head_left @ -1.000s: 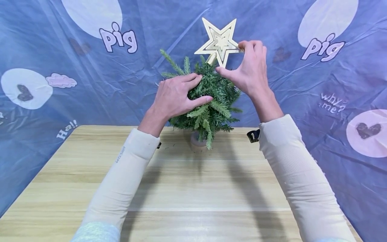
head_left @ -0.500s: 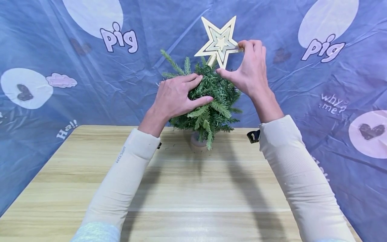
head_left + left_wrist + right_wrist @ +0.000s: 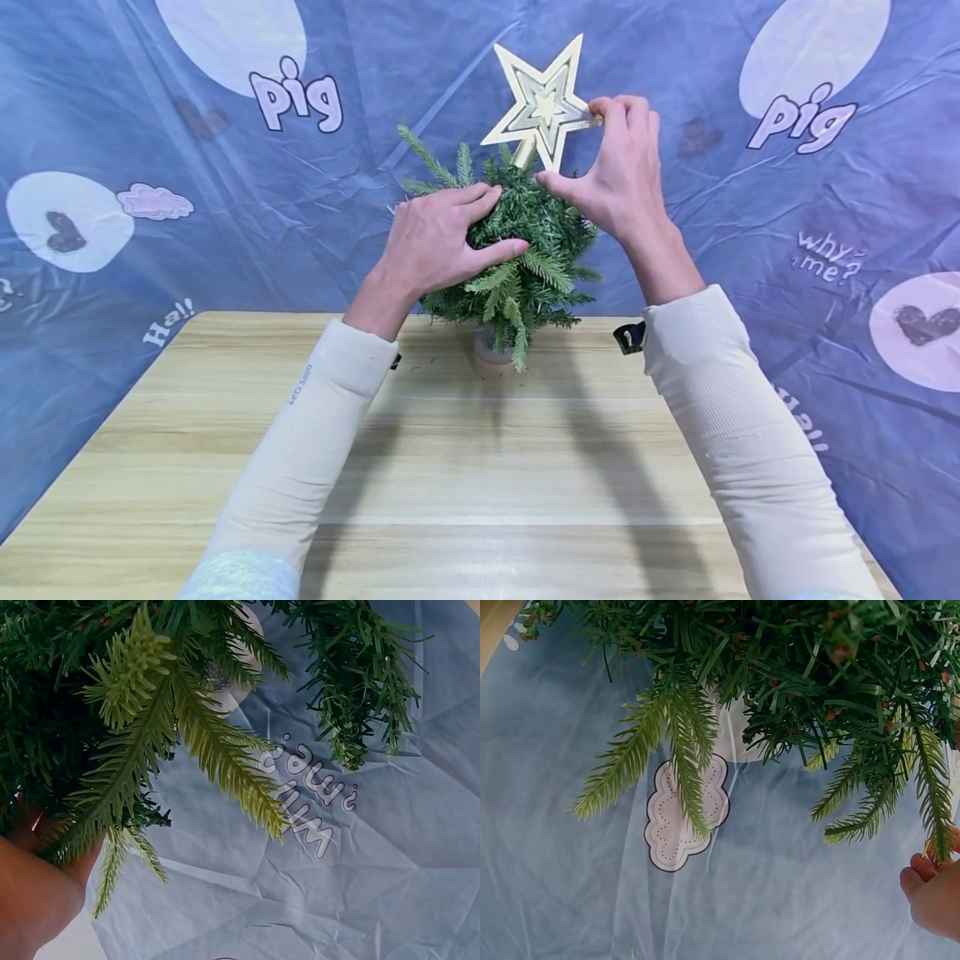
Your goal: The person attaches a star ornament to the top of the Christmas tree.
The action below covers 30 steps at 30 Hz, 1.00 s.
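A small artificial Christmas tree [image 3: 551,267] stands on the table, topped by a gold star topper [image 3: 546,107] that leans slightly left. My left hand [image 3: 438,237] grips the upper left of the tree, its thumb across the front and fingertips among the needles. My right hand [image 3: 626,171] holds the star by its right side, fingers at the right point and thumb by the lower point. The star's short gold stem meets the treetop. Green branches [image 3: 225,750] fill much of the left wrist view, and more branches [image 3: 802,660] hang across the top of the right wrist view.
The tree's pale round base [image 3: 492,348] rests near the far edge of the wooden table [image 3: 465,467]. Close behind hangs a wrinkled blue cloth [image 3: 360,217] printed with words, clouds and hearts. Black straps [image 3: 628,337] show at the wrists.
The star has tipped a little, its upper points shifting up and to the left, while my right hand stays on it. My left hand and the tree hold their place.
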Each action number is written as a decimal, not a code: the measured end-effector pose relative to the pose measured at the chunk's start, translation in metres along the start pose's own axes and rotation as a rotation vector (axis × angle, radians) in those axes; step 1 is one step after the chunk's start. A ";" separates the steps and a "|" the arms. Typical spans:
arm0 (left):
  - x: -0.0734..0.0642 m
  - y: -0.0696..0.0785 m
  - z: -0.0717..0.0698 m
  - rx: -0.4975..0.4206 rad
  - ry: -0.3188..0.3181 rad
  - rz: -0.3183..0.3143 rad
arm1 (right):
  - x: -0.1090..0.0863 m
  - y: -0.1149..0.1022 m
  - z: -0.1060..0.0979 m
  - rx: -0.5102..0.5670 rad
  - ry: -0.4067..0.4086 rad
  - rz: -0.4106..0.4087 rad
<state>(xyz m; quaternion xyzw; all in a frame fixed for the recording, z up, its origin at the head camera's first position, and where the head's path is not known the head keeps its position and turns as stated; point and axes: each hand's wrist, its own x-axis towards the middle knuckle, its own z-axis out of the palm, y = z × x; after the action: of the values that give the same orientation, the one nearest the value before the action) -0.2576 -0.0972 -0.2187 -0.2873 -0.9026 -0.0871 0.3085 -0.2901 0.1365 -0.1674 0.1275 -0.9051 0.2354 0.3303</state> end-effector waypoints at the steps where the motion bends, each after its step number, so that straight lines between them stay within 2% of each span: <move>1: 0.000 0.000 0.000 0.000 0.001 0.000 | 0.000 0.000 0.000 -0.002 0.002 -0.003; 12: 0.001 -0.001 -0.001 0.009 -0.007 -0.014 | 0.002 -0.004 -0.001 -0.035 -0.018 -0.051; 25: 0.001 -0.001 0.000 0.010 -0.013 -0.013 | 0.000 -0.003 -0.002 -0.033 -0.036 -0.054; 30: 0.000 0.000 0.000 0.010 -0.005 -0.009 | -0.001 -0.002 -0.003 -0.031 -0.029 -0.086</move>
<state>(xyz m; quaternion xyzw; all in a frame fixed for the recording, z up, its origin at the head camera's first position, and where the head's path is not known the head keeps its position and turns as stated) -0.2580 -0.0974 -0.2184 -0.2820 -0.9050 -0.0835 0.3073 -0.2873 0.1360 -0.1651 0.1647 -0.9070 0.2050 0.3288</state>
